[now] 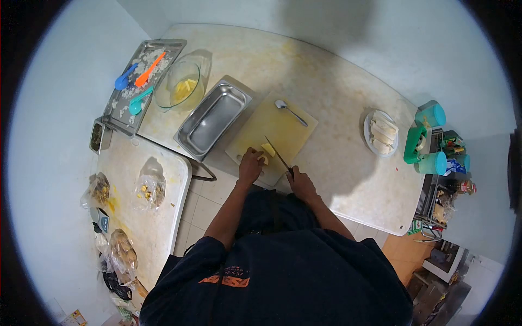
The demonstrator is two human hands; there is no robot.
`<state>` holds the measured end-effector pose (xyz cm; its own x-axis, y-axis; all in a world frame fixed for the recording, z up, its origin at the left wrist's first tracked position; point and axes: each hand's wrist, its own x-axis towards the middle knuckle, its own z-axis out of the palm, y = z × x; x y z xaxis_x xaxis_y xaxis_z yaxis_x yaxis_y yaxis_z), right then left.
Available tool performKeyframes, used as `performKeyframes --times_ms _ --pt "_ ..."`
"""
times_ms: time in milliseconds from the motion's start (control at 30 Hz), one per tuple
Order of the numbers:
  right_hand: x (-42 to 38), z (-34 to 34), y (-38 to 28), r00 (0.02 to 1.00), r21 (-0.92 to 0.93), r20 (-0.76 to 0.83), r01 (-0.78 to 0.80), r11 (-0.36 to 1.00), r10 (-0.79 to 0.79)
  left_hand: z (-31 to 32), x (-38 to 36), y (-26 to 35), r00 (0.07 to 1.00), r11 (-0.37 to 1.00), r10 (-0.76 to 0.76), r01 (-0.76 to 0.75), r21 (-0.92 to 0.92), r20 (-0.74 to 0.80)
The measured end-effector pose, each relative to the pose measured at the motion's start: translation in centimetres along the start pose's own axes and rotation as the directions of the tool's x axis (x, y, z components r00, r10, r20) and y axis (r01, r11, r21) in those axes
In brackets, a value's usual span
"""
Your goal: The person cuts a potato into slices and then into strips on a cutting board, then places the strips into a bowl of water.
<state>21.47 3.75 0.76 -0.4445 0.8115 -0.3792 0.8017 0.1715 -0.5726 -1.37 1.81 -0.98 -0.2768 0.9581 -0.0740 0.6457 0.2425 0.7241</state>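
Observation:
My right hand [302, 183] is wrapped round the dark handle of a kitchen knife [278, 152]. Its blade points up and left, lying alongside a pale yellow vegetable piece [268, 149] that looks like potato. With bent fingers, my left hand [251, 164] grips the rest of the vegetable just left of the blade and partly hides it. Under both is a yellowish cutting board [254, 120], set at a slant near the table's front edge. A metal spoon [291, 112] rests on the board's far right part.
Left of the board stands a steel pan [213, 120], with a glass bowl [180, 93] of yellow strips beyond it. A metal tray [128, 117] holds white bits and coloured spoons. White pieces lie on a plate [380, 133] at right. Plastic bags [124, 251] sit on the left table [157, 231].

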Motion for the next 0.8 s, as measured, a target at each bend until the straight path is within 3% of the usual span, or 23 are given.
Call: performKeyframes --times_ms 133,233,333,433,533,633,733,800 --pt "-0.4 -0.2 0.3 1.0 0.022 -0.014 0.0 1.0 0.001 -1.0 -0.4 1.3 0.983 0.969 -0.181 0.182 0.169 -0.024" --pt "-0.5 -0.3 0.3 0.999 -0.006 -0.032 0.01 1.0 -0.01 -0.5 -0.7 1.1 0.941 0.929 -0.336 0.339 0.15 -0.049" --pt "-0.9 -0.4 0.2 1.0 0.002 -0.023 0.011 1.0 -0.011 -0.4 -1.1 1.0 0.935 0.931 -0.354 0.353 -0.098 0.002" --pt "-1.1 -0.5 0.0 1.0 0.009 0.006 -0.006 1.0 0.006 0.1 -1.8 1.1 0.976 0.992 0.099 -0.112 -0.058 -0.192" --pt "-1.5 -0.4 -0.3 0.999 0.042 -0.047 0.023 0.999 -0.021 1.3 -1.2 -0.6 0.968 0.984 0.18 -0.175 0.045 -0.175" --pt "-1.9 -0.6 -0.8 0.999 0.067 -0.037 0.026 0.997 -0.023 1.8 -0.7 -0.5 0.981 0.967 -0.188 0.176 -0.187 -0.051" --pt "-2.2 -0.4 -0.5 0.997 0.064 -0.052 0.055 0.996 -0.052 1.7 -0.6 1.1 0.838 0.704 -0.544 0.479 -0.525 0.034" --pt "-2.4 -0.2 -0.3 0.997 0.074 -0.047 0.057 0.996 -0.054 1.1 -0.8 1.5 0.841 0.711 -0.539 0.487 -0.507 0.051"
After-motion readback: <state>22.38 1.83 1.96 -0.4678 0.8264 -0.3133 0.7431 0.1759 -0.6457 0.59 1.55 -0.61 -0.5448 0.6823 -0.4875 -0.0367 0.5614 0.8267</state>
